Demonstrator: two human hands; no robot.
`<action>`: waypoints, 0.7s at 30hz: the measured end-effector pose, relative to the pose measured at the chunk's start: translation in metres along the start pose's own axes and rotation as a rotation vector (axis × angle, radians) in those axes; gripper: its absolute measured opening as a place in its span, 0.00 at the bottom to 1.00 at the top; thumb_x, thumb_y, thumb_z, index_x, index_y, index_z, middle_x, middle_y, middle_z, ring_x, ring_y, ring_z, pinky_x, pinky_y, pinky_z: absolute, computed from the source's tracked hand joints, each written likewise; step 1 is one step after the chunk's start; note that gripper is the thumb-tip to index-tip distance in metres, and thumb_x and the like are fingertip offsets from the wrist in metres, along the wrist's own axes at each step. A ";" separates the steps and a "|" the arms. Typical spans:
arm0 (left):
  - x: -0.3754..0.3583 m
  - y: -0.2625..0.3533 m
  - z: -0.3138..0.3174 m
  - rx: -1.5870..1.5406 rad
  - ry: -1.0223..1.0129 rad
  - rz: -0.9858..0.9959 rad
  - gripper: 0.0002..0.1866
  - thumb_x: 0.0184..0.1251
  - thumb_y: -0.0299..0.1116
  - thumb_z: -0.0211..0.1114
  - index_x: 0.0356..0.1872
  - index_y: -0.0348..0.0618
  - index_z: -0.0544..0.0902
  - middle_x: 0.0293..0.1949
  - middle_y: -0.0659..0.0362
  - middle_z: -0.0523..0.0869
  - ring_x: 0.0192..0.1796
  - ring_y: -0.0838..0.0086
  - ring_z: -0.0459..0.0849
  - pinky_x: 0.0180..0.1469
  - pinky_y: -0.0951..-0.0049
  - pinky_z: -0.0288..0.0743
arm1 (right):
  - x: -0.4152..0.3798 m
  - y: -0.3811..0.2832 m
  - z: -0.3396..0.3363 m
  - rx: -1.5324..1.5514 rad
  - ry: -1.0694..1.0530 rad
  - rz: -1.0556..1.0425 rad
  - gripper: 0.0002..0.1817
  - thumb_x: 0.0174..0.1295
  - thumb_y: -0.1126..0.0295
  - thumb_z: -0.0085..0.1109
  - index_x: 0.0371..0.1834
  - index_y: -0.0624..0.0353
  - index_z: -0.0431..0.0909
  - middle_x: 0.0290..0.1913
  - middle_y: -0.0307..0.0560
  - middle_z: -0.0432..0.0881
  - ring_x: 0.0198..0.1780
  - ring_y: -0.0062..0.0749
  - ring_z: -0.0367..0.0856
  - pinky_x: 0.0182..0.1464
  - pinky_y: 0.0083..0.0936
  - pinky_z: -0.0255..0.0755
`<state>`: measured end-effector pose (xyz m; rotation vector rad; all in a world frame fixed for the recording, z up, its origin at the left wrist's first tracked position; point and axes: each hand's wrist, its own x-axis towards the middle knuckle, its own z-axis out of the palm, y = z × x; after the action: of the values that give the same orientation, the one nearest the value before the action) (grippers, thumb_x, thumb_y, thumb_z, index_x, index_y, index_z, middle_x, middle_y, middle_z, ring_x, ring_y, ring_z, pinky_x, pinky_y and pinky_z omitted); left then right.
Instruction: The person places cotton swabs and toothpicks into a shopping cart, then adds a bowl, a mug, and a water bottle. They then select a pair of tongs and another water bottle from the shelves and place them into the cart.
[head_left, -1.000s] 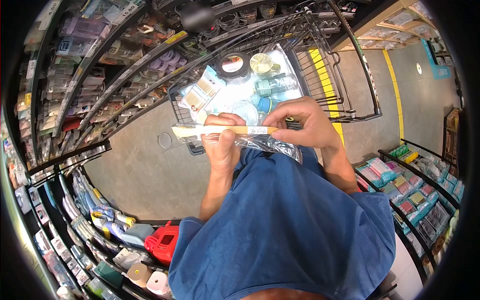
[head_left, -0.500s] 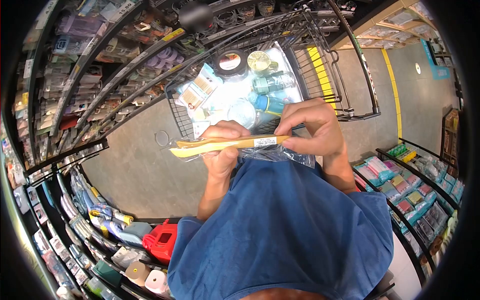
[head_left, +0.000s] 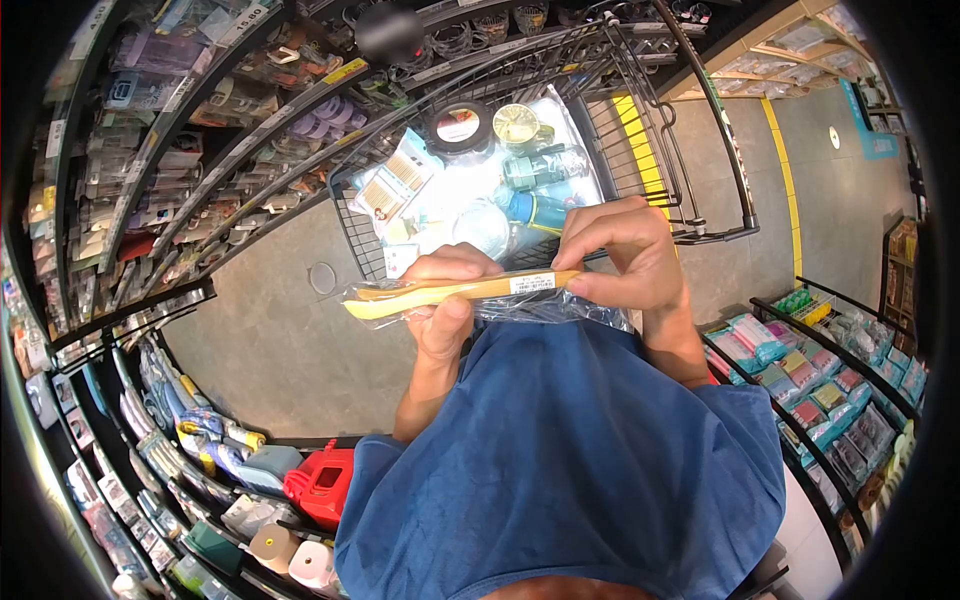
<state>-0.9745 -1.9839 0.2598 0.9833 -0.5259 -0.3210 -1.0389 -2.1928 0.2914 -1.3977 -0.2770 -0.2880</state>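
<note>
A pair of light wooden tongs in a clear plastic wrapper stretches between my hands, level in front of my chest. My left hand is closed around its middle, thumb on the near side and fingers on the far side. At the other end, my right hand pinches it between thumb and fingertips. Beside those fingertips sits a white barcode label. Loose plastic hangs below the wood. Just beyond my hands, a black wire shopping cart holds a blue bottle, a round black-rimmed container and other packaged goods.
Shelves of hanging packaged goods line the far left. Near my left side, a red plastic container stands on a lower shelf. Racks of wrapped packets are at my right. Grey floor shows between the cart and the left shelves.
The tongs have turned slightly in my hands, and their far arm shows less at the left end. Both hands keep their hold in nearly the same place.
</note>
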 end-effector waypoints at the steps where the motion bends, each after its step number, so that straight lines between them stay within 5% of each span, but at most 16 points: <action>1: 0.000 0.000 0.000 -0.028 0.002 -0.001 0.18 0.63 0.43 0.67 0.40 0.36 0.77 0.33 0.47 0.82 0.35 0.63 0.81 0.37 0.67 0.76 | 0.000 0.000 0.000 0.000 -0.001 0.000 0.06 0.49 0.80 0.68 0.31 0.67 0.84 0.28 0.47 0.84 0.27 0.23 0.81 0.31 0.19 0.72; 19: 0.003 -0.003 -0.001 0.019 0.014 -0.013 0.20 0.63 0.45 0.68 0.39 0.37 0.76 0.31 0.50 0.81 0.34 0.66 0.81 0.36 0.70 0.77 | -0.002 0.004 -0.001 0.021 0.014 0.021 0.06 0.49 0.80 0.67 0.32 0.67 0.84 0.29 0.47 0.85 0.28 0.23 0.81 0.31 0.19 0.72; 21: 0.002 -0.003 -0.001 0.020 0.017 -0.020 0.20 0.62 0.45 0.68 0.39 0.37 0.76 0.30 0.51 0.81 0.33 0.66 0.81 0.36 0.70 0.77 | -0.004 0.003 -0.002 0.027 0.026 0.108 0.10 0.42 0.81 0.67 0.31 0.70 0.83 0.28 0.52 0.84 0.30 0.32 0.81 0.35 0.25 0.71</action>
<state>-0.9722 -1.9858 0.2574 1.0098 -0.5050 -0.3254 -1.0413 -2.1939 0.2874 -1.3764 -0.1822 -0.2124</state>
